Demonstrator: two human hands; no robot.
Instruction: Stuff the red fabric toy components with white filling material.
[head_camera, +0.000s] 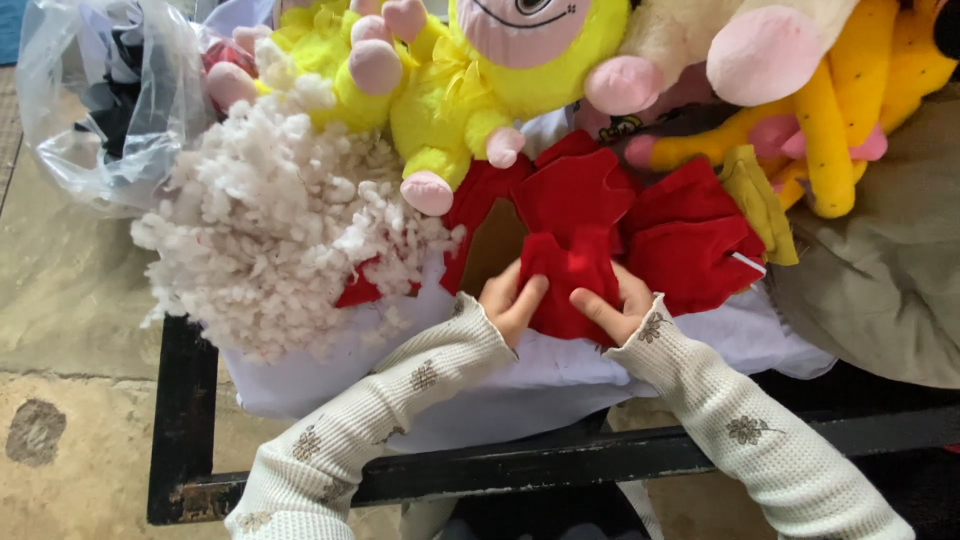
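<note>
My left hand (512, 300) and right hand (612, 308) both pinch the lower edge of a red fabric piece (572, 262), thumbs on top and fingers tucked under, so the cloth is held taut between them and I can work its opening. The red piece lies on a white cloth (520, 385) that covers the black metal frame (185, 420); taking that frame as my landmark, the fabric sits just above its near bar, roughly in the middle. More red fabric (690, 235) is spread to the right of what I hold, touching it. Over the frame's left end is a heap of white stuffing (270, 230), close enough to reach with my left hand, I judge. Beyond the frame's far side, finished yellow plush toys (470, 90) with pink feet are piled against one another, with orange-yellow plush (850, 110) to their right. A clear plastic bag (100, 100) lies past the frame's far left corner, and an olive cloth (890, 270) drapes off its right end.
</note>
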